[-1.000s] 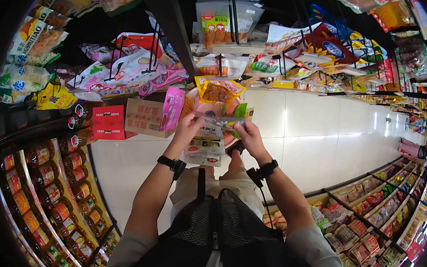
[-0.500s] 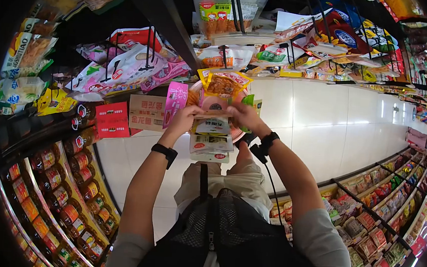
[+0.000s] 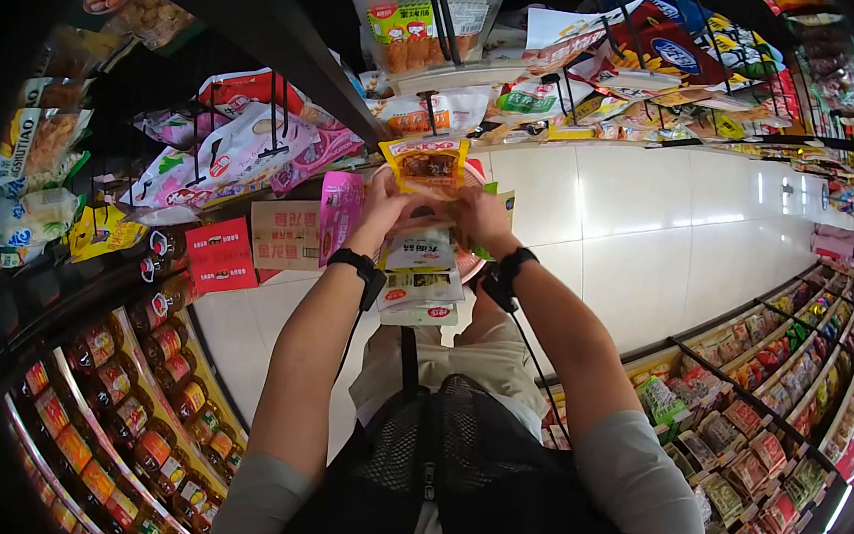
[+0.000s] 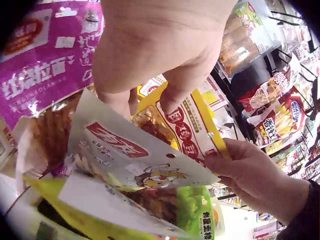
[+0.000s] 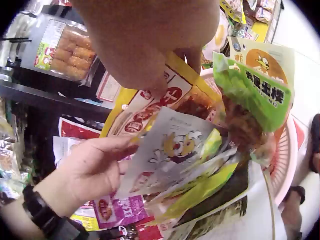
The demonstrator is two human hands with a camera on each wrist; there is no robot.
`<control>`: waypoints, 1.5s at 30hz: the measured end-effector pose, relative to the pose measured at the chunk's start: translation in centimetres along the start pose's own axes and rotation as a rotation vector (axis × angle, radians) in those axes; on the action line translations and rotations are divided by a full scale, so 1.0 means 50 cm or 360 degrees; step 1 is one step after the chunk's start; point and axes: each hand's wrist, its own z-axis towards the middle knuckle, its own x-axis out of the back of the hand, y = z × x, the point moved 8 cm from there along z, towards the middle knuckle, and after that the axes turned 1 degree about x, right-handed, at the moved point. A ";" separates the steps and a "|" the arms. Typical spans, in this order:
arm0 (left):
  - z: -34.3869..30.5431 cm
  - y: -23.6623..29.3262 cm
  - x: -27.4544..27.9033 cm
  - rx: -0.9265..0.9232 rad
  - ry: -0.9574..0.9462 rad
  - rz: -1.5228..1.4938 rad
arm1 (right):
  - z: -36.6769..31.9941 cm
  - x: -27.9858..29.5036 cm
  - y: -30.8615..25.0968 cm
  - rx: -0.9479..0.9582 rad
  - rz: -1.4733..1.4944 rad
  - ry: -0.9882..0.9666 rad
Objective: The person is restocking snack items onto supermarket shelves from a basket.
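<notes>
A yellow snack bag with a brown filling in its window stands at the far side of a pink basket. My left hand pinches its left side, fingertips partly hidden behind a silver-white packet with a cartoon figure. At its other side my right hand grips the bag's edge, thumb on the front in the left wrist view. The silver-white packet leans in front of the yellow bag, among several other packets. A green-topped packet is upright at the basket's right. Left of the hands is a purple bag.
Hanging snack bags line the rack ahead, with a dark post close by. A cardboard box and a red box stand at left. Oil bottles fill the left shelf; packaged goods fill the right one.
A small clear-and-silver packet held between both hands a second ago has left them. Both hands have moved forward onto the yellow bag.
</notes>
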 end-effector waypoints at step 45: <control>-0.779 0.661 -1.226 -0.0154 -0.1790 -0.0203 | -1.081 0.932 0.524 -0.0489 0.2141 0.1441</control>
